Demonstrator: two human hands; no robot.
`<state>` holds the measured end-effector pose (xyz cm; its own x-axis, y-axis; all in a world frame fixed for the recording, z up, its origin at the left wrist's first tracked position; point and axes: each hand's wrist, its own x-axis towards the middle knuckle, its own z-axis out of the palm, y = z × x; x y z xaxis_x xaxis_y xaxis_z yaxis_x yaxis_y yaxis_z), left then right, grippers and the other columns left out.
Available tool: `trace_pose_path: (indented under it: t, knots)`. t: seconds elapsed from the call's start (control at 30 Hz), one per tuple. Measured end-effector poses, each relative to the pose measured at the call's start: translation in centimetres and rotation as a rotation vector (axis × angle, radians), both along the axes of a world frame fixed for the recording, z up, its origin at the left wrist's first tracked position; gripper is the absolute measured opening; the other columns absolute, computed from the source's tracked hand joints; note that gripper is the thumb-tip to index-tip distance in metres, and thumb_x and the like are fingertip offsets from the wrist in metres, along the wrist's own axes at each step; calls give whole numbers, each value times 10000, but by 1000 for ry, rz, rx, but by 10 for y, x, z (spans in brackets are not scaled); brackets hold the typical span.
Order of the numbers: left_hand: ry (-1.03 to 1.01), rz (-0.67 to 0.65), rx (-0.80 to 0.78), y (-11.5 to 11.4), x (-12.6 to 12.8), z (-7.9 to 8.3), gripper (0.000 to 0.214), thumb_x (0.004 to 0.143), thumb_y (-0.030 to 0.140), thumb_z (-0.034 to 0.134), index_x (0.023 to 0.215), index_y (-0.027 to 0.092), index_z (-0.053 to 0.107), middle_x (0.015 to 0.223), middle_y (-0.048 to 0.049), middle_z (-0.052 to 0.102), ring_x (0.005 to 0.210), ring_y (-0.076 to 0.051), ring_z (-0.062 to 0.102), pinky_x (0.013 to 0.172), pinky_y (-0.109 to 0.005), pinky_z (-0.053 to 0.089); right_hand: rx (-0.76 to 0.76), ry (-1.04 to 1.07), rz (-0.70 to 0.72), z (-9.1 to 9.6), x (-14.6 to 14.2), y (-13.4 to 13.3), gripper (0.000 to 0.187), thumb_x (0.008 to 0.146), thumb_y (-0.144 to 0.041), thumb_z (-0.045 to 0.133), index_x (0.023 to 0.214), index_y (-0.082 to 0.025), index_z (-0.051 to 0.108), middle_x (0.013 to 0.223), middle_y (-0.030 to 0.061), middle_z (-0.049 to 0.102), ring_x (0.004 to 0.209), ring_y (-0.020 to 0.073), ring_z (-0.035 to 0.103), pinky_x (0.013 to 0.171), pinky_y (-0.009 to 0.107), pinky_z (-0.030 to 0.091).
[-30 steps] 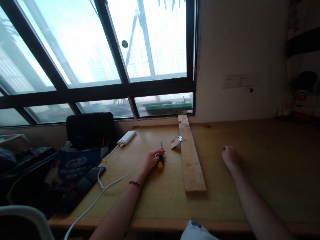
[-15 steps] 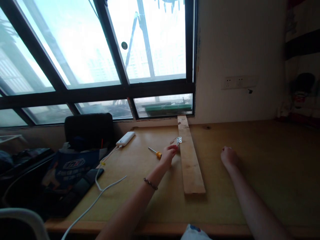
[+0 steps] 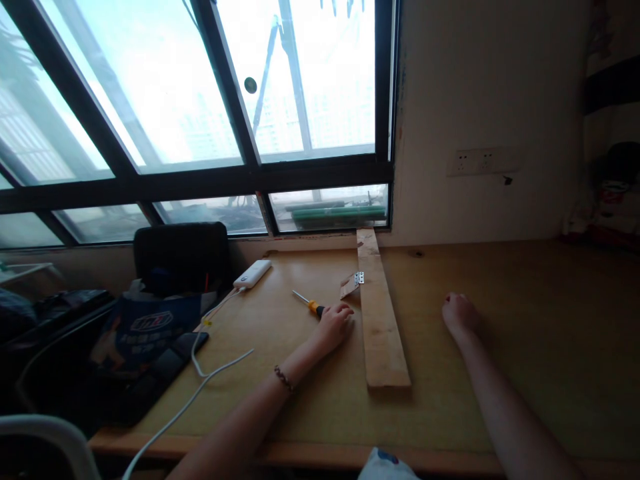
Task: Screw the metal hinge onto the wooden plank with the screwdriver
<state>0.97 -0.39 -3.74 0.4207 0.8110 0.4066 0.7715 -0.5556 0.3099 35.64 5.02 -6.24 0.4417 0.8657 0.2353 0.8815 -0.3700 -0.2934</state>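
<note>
A long wooden plank (image 3: 383, 327) lies lengthwise on the table, its far end by the window. At its left edge sits a metal hinge (image 3: 359, 278), with a small light-brown piece (image 3: 349, 287) on its left side; its material is unclear. Below that piece, my left hand (image 3: 336, 327) rests low over the table with fingers apart, holding nothing visible. The yellow and black screwdriver (image 3: 314, 307) lies beside it, its handle end close to the knuckles. To the right of the plank, my right hand (image 3: 459, 313) rests on the table with fingers curled in; nothing shows in it.
A white power bank (image 3: 253, 274) with a white cable (image 3: 200, 387) lies on the left of the table (image 3: 300, 400). Beyond the left edge stand a dark chair (image 3: 181, 257) and a blue bag (image 3: 150, 333). Window and wall bound the back.
My left hand has let go of the small piece at the hinge and drawn back toward me, beside the screwdriver. The piece now shows fully, tilted. My right hand stays put.
</note>
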Motion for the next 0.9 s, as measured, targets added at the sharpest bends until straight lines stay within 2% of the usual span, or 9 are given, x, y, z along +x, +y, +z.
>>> trace_pose_path:
  t: [0.13,0.33,0.6,0.8,0.9]
  knots:
    - [-35,-172,-33,-8,-28,6,450,614,-43,395,933,201,596,1111,-53,559,1040,-169,510,924,-332,383,5,-3,5,2,-1,-3,276,792,-208,405,899,-162,656,866,144,615,787,252,607,563,310,432]
    - [-56,-186,-28,-13,-50,11,382,647,-15,408,891,195,614,1078,-70,590,1039,-176,522,944,-350,384,4,3,-7,4,-2,-5,281,802,-211,399,895,-164,660,855,145,617,756,235,608,546,300,429]
    - [-69,-162,25,-13,-33,10,356,696,2,395,903,191,615,1017,-63,600,965,-163,544,889,-312,423,8,-12,-2,3,-1,-4,279,788,-190,413,909,-166,663,847,152,616,766,237,609,559,300,428]
    - [-32,-25,0,-6,-10,14,338,709,21,383,906,181,608,946,-68,604,862,-171,566,803,-305,452,-5,-52,9,6,-4,-6,316,796,-144,366,930,-143,652,879,169,610,785,248,606,575,313,432]
    - [-24,39,57,0,0,15,304,711,31,401,878,182,606,984,-72,590,930,-187,539,856,-329,420,0,-79,12,8,-7,-9,333,796,-118,338,909,-138,651,882,163,610,778,243,605,572,312,434]
